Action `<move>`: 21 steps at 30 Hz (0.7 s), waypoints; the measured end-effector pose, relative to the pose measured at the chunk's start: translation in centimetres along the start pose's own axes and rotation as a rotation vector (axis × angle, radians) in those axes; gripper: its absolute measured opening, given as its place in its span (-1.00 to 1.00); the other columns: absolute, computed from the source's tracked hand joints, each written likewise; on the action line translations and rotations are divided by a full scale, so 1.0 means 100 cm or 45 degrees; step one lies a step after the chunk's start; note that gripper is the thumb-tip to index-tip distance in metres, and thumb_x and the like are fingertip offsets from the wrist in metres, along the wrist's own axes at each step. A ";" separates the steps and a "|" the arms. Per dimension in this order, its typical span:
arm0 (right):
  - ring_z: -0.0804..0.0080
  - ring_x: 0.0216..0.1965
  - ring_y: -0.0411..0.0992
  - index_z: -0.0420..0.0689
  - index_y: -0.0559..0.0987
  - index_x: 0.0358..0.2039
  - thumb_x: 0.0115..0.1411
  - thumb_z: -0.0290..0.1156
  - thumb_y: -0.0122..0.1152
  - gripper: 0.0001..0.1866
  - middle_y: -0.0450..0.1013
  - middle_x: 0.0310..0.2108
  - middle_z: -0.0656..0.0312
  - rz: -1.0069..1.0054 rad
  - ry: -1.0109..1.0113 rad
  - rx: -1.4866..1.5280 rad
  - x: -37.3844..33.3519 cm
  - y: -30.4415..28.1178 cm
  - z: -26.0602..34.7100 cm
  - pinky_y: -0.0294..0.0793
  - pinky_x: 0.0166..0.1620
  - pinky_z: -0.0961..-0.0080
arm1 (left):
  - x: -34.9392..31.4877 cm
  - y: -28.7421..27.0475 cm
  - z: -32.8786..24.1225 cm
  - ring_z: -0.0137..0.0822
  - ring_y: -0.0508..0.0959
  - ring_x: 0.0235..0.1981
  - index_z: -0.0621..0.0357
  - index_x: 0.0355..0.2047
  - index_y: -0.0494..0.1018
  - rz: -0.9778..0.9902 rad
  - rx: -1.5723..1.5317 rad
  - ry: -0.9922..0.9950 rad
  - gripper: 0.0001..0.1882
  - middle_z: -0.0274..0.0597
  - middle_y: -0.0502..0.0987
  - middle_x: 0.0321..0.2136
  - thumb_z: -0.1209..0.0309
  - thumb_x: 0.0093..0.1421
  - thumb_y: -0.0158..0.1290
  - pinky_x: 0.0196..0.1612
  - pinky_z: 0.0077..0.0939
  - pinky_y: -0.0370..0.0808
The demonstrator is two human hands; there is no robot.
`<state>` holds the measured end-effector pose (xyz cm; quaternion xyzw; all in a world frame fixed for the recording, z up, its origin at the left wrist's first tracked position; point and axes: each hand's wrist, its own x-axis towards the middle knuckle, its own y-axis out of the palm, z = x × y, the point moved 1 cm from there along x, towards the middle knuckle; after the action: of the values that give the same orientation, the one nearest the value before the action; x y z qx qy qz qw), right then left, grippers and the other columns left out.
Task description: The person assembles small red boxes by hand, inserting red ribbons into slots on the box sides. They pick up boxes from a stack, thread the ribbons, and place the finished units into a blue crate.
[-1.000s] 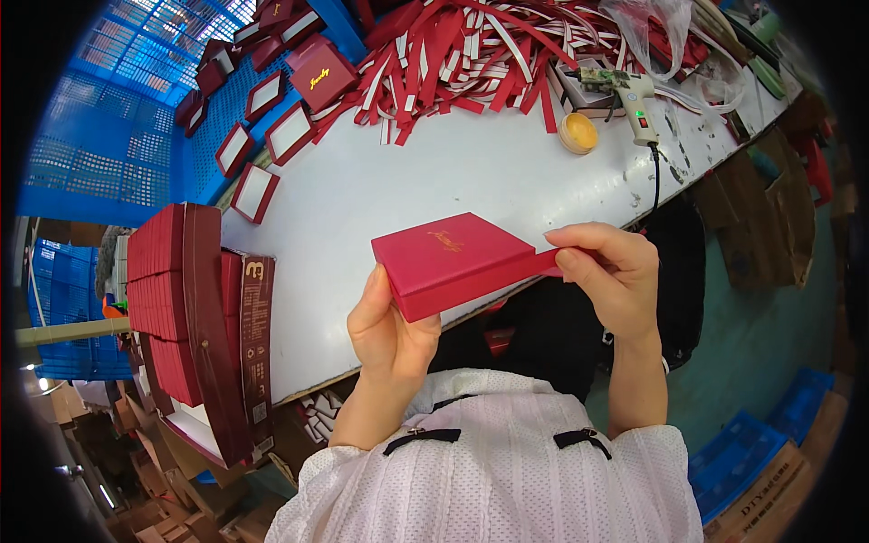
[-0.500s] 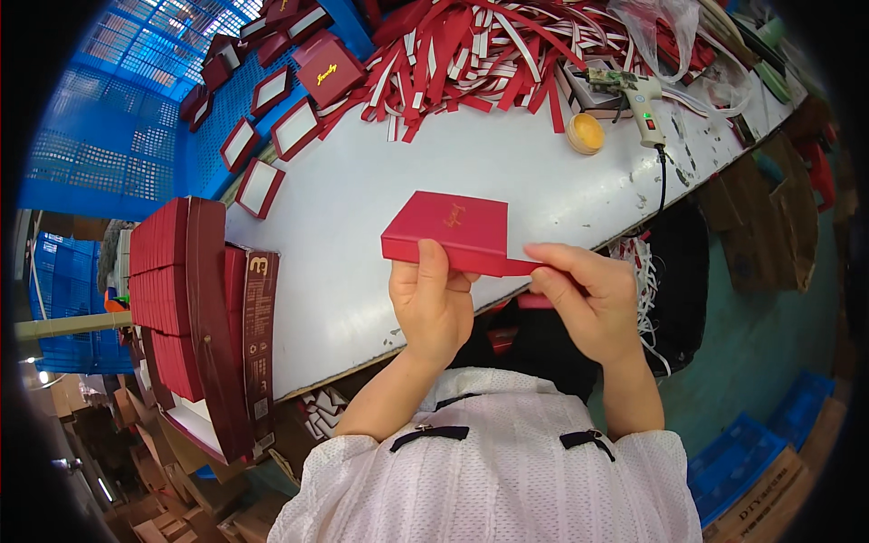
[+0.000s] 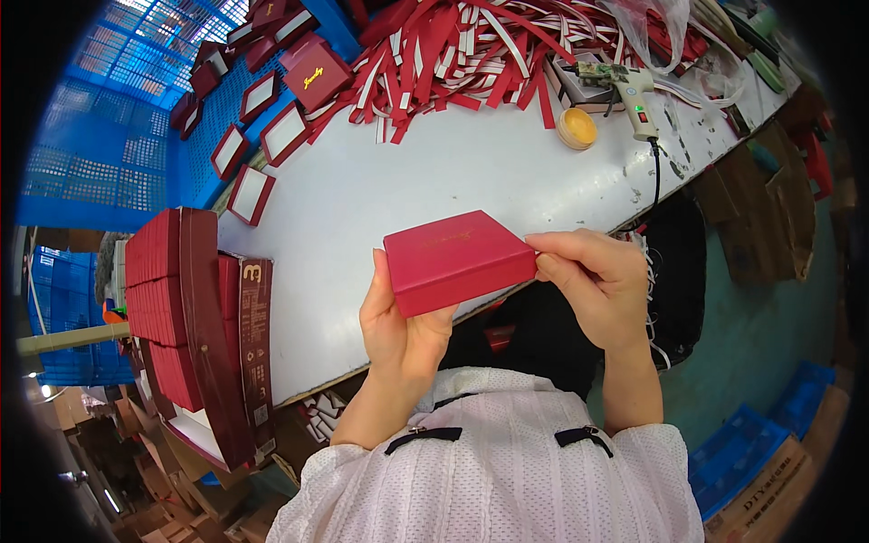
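One red box (image 3: 463, 262) held at the tabletop's (image 3: 317, 217) near edge

The left hand (image 3: 403, 335) is turned palm up, its thumb standing against the box's left end and its fingers curled beneath. Its grip is closed firmly enough to carry the box, lid side up and slightly tilted. The right hand (image 3: 599, 276) comes in from the side, forefinger stretched forward and thumb under it, both tips at the box's right corner. That grip is nearly closed; whether it pinches the corner cannot be told. The left forearm (image 3: 371, 412) slants inward, while the right forearm (image 3: 634, 389) rises almost straight.

Left of the hands stands a maroon carton (image 3: 258, 335) beside stacked red boxes (image 3: 163, 299). Beyond, white-lined trays (image 3: 251, 195) lie near a blue crate (image 3: 100, 172). Red and white strips (image 3: 471, 54) heap at the back, with a yellow tub (image 3: 577, 128) and corded gun (image 3: 639, 100) to their right.
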<state>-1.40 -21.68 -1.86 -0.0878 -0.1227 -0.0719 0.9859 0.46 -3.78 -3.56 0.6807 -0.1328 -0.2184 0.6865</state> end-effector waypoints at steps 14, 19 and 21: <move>0.50 -0.69 0.31 -0.20 0.51 -0.41 -0.11 -0.60 0.13 -0.83 0.36 -0.69 0.18 -0.011 0.022 -0.235 -0.006 -0.005 0.006 0.24 -0.60 0.66 | 0.016 0.009 0.009 -0.26 0.42 -0.22 0.28 -0.27 0.25 -0.122 0.403 0.294 -0.65 -0.08 0.38 -0.26 0.20 0.18 -0.29 -0.16 -0.39 0.41; 0.50 -0.69 0.31 -0.22 0.50 -0.43 -0.12 -0.62 0.12 -0.84 0.36 -0.70 0.18 -0.120 -0.128 -0.286 0.000 0.004 0.006 0.24 -0.61 0.66 | 0.012 0.014 0.011 -0.18 0.45 -0.27 0.32 -0.30 0.25 -0.270 0.265 0.274 -0.63 -0.02 0.40 -0.31 0.20 0.18 -0.30 -0.25 -0.32 0.50; 0.49 -0.70 0.31 -0.23 0.50 -0.43 -0.12 -0.62 0.11 -0.84 0.36 -0.69 0.17 -0.127 -0.115 -0.256 0.001 0.006 0.005 0.24 -0.61 0.66 | 0.010 0.016 0.012 -0.16 0.46 -0.28 0.32 -0.30 0.25 -0.313 0.256 0.266 -0.63 0.00 0.40 -0.31 0.19 0.18 -0.30 -0.29 -0.32 0.52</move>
<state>-1.31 -21.02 -1.43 -0.1832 -0.1634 -0.1287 0.9608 0.98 -5.37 -2.08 0.7760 0.0022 -0.2144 0.5932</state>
